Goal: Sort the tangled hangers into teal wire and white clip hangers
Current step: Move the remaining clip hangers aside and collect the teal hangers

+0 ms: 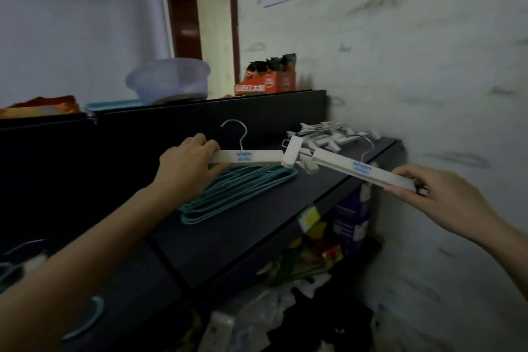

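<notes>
White clip hangers point(248, 156), gripped by left hand point(188, 164), right hand point(440, 197)

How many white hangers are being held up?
2: one white hanger in the left hand, a second hanger in the right hand. More sit in a pile behind, partly hidden.

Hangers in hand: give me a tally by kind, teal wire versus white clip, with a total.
White clip hangers: 2, the left hanger gripped by the left hand, the right hanger by the right hand
Teal wire hangers: 0 in hand; the teal stack lies on the shelf
Total in hand: 2
</notes>
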Demonstrator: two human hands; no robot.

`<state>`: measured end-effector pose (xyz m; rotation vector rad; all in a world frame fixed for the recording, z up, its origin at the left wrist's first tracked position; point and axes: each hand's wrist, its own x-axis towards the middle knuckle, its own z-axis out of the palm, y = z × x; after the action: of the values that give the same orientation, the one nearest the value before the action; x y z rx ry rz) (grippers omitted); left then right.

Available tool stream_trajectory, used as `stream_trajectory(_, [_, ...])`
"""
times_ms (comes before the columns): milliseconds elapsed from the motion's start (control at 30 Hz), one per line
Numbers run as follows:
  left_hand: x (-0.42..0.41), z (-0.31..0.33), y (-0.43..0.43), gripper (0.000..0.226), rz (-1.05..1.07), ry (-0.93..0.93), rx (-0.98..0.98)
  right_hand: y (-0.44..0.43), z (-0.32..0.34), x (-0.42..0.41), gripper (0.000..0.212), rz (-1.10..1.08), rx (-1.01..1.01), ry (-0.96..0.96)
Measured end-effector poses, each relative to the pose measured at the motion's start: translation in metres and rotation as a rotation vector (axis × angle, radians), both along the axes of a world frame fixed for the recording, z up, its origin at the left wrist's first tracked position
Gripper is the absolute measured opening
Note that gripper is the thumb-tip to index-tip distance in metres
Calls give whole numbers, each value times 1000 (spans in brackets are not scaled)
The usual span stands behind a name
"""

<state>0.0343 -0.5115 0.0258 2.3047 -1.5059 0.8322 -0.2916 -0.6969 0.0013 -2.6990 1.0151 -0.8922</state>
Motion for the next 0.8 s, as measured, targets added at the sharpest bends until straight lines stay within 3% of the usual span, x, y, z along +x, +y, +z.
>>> stream_trajectory(367, [-78,-31,-158,40,-26,80,163,-119,-15,-75,15,-125,53,10])
stream_trajectory(800, [-78,-35,-327,43,-25,99,255,-259,-4,-65,13,-117,20,-1])
